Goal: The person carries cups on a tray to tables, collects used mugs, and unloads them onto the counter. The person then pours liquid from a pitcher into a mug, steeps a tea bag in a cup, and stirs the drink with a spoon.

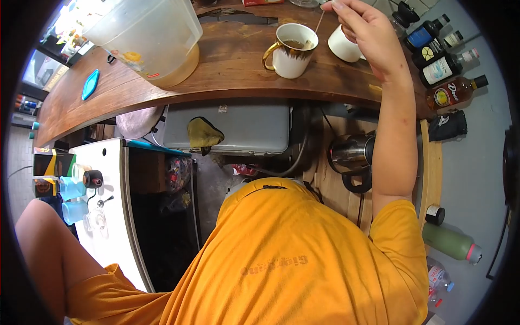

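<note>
My right hand (364, 30) is raised over the table, thumb and fingers pinched on the string of a tea bag (309, 45). The thin string slants down into a white mug (291, 62) with a gold handle and a brown-and-gold dripped rim. Brownish liquid stands inside it, and the bag shows pale near the inner wall. Close under my right wrist is a second, plain white mug (342, 45), partly covered by the hand. My left arm bends out at the lower left, and its hand is out of view.
A large translucent plastic bucket (157, 32) stands left of the mugs on the wooden table (233, 81). Beyond it lies a blue phone-shaped object (91, 85). Several bottles (441, 69) line the right side. Below are a metal kettle (346, 154) and a white counter (116, 216).
</note>
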`<state>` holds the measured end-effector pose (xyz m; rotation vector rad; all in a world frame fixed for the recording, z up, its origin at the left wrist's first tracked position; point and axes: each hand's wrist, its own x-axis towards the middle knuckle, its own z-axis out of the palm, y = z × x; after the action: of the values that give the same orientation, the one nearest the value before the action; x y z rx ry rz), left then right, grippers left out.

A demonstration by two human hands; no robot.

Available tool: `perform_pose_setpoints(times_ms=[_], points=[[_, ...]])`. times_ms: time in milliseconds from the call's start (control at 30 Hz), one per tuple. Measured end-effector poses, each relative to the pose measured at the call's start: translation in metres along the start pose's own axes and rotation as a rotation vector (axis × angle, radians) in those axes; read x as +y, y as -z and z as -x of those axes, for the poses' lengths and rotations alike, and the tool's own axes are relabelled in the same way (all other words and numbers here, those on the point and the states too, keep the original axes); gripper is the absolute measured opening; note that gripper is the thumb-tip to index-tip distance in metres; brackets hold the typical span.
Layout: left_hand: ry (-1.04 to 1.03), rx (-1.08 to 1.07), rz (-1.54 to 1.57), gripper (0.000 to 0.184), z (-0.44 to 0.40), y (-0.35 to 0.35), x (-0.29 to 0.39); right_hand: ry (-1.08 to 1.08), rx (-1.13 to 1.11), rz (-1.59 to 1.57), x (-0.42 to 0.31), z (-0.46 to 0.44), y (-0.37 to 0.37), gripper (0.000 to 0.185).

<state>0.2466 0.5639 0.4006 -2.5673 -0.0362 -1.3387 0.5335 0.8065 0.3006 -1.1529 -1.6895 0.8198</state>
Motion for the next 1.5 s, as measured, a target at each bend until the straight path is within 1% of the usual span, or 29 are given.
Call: perform_pose_setpoints(times_ms=[233, 400, 433, 533, 567, 633, 733, 867, 900, 933, 1000, 1067, 1100, 1167, 1200, 1267, 1300, 1333, 1400, 1433, 1467, 1500], points=[[0.027, -0.031, 0.022, 0.047, -0.003, -0.012, -0.006, -0.048, -0.022, -0.015, 0.005, 0.002, 0.0, 0.021], [0.04, -0.011, 0.041, 0.048, 0.007, -0.019, -0.011, -0.016, -0.056, -0.058, 0.001, 0.0, -0.004, 0.022], [0.049, -0.01, 0.044, 0.048, 0.007, -0.02, -0.013, -0.093, -0.075, -0.058, 0.001, 0.001, -0.001, 0.022], [0.052, 0.001, 0.041, 0.049, 0.008, -0.022, -0.014, -0.129, -0.106, -0.153, 0.001, 0.004, 0.003, 0.022], [0.051, 0.003, 0.041, 0.049, 0.007, -0.021, -0.012, -0.107, -0.119, -0.155, -0.004, 0.003, 0.002, 0.022], [0.06, 0.011, 0.042, 0.049, 0.006, -0.019, -0.012, -0.018, 0.001, -0.051, -0.011, 0.006, 0.0, 0.021], [0.076, 0.044, 0.064, 0.05, 0.008, -0.017, -0.013, 0.017, 0.03, -0.026, -0.014, 0.001, 0.004, 0.021], [0.127, 0.138, 0.131, 0.051, 0.011, -0.007, -0.017, 0.045, -0.024, -0.105, -0.007, -0.005, 0.005, 0.022], [0.144, 0.176, 0.154, 0.051, 0.013, -0.003, -0.018, 0.134, -0.047, -0.016, 0.005, -0.011, 0.004, 0.022], [0.167, 0.221, 0.182, 0.052, 0.015, -0.001, -0.02, 0.112, -0.036, 0.004, 0.003, -0.01, 0.002, 0.022], [0.227, 0.334, 0.252, 0.052, 0.022, 0.005, -0.027, 0.093, -0.026, 0.023, 0.0, -0.007, 0.0, 0.022], [0.299, 0.463, 0.345, 0.053, 0.033, 0.007, -0.036, 0.047, -0.052, -0.248, -0.002, -0.007, 0.003, 0.02], [0.341, 0.53, 0.4, 0.053, 0.04, 0.005, -0.041, 0.052, -0.052, -0.246, -0.002, -0.006, 0.001, 0.02], [0.44, 0.644, 0.516, 0.053, 0.055, -0.004, -0.054, -0.048, -0.11, -0.144, 0.001, -0.004, -0.004, 0.02], [0.495, 0.689, 0.568, 0.054, 0.063, -0.011, -0.062, -0.047, -0.109, -0.141, 0.002, -0.003, -0.005, 0.02], [0.612, 0.74, 0.655, 0.054, 0.077, -0.033, -0.078, -0.002, -0.089, -0.171, 0.003, -0.003, -0.006, 0.02], [0.683, 0.748, 0.688, 0.055, 0.084, -0.048, -0.085, -0.039, -0.122, -0.271, 0.005, -0.004, 0.0, 0.02], [0.772, 0.709, 0.683, 0.055, 0.092, -0.066, -0.094, -0.035, -0.119, -0.271, 0.007, -0.005, -0.002, 0.02], [0.946, 0.589, 0.625, 0.055, 0.11, -0.107, -0.111, 0.114, -0.059, -0.202, 0.014, -0.005, -0.005, 0.026], [1.022, 0.435, 0.482, 0.045, 0.12, -0.129, -0.12, 0.115, -0.05, -0.203, 0.018, -0.006, -0.007, 0.026], [1.11, 0.329, 0.407, 0.032, 0.123, -0.144, -0.126, 0.105, -0.091, -0.177, 0.022, -0.008, -0.008, 0.026], [1.153, 0.302, 0.392, 0.024, 0.136, -0.163, -0.135, 0.095, -0.133, -0.15, 0.023, -0.008, -0.009, 0.025]])
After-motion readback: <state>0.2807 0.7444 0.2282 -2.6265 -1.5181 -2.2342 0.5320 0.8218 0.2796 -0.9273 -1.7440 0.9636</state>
